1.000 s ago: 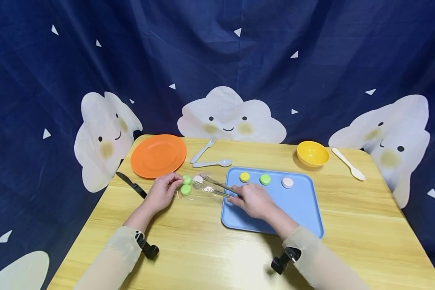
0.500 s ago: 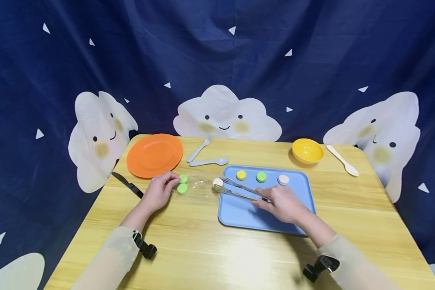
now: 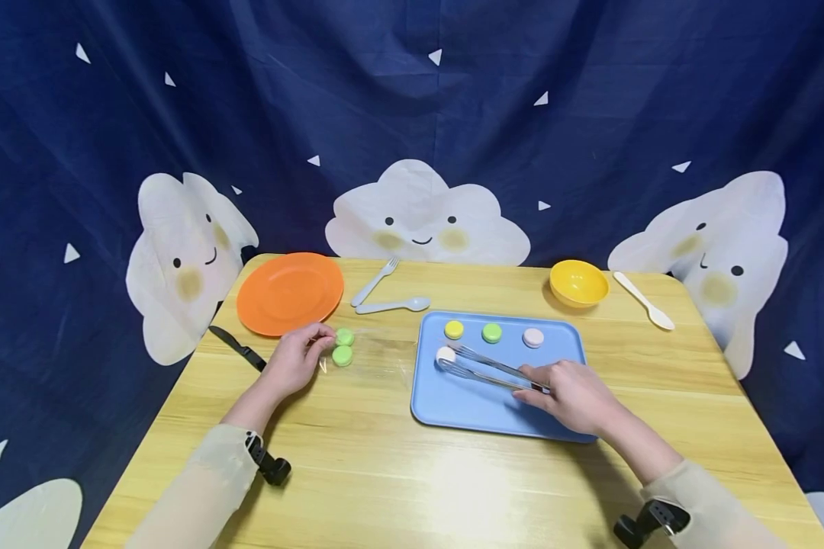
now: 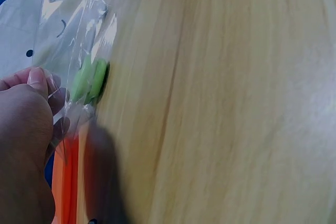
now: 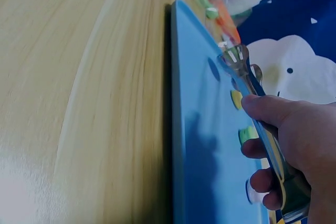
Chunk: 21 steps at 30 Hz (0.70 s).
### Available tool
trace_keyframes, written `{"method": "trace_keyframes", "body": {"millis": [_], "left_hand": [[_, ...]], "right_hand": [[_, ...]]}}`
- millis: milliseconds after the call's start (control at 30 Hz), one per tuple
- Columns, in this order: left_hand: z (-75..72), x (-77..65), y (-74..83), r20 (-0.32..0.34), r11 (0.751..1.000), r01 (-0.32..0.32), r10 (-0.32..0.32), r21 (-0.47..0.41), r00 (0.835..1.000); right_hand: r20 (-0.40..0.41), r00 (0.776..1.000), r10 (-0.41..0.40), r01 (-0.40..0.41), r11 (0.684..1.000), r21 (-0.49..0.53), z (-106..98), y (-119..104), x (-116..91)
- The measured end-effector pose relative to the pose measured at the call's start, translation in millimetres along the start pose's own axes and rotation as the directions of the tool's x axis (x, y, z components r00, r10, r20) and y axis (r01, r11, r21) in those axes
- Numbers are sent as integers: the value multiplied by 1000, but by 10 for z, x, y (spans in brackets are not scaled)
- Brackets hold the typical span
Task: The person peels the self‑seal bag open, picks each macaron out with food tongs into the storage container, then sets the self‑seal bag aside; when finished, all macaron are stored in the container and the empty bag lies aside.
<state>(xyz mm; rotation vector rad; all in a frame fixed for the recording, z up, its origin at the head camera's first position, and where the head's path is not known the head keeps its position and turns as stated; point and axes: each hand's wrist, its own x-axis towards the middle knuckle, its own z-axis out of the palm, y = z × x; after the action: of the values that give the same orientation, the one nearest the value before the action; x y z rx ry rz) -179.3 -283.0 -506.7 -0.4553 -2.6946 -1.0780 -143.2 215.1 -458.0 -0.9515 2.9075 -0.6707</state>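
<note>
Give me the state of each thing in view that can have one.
Left hand: pinches the clear bag.
Right hand: grips the metal tongs.
Metal tongs: closed on the white macaron.
White macaron: held over the blue tray.
Clear bag: two green macarons inside; mouth hard to make out.
Blue tray: three macarons in a row along its far side.
Yellow bowl: upright, nothing visible inside.
Orange plate: face up, bare.

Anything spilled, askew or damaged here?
No spill or damage visible; the white macaron sits between the tips of the tongs. Only mildly askew: the grey fork lies slanted to the grey spoon, handle ends nearly meeting.
</note>
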Motion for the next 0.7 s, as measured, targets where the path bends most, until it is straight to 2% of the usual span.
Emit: {"method": "trace_keyframes", "body": {"millis": [500, 700], "left_hand": [[-22, 25, -2, -6, 1000, 2, -2, -2, 1000], [6, 29, -23, -28, 1000, -10, 10, -13, 1000]], "right_hand": [[25, 999, 26, -26, 999, -20, 33, 77, -39], [28, 998, 50, -50, 999, 8, 18, 70, -14]]}}
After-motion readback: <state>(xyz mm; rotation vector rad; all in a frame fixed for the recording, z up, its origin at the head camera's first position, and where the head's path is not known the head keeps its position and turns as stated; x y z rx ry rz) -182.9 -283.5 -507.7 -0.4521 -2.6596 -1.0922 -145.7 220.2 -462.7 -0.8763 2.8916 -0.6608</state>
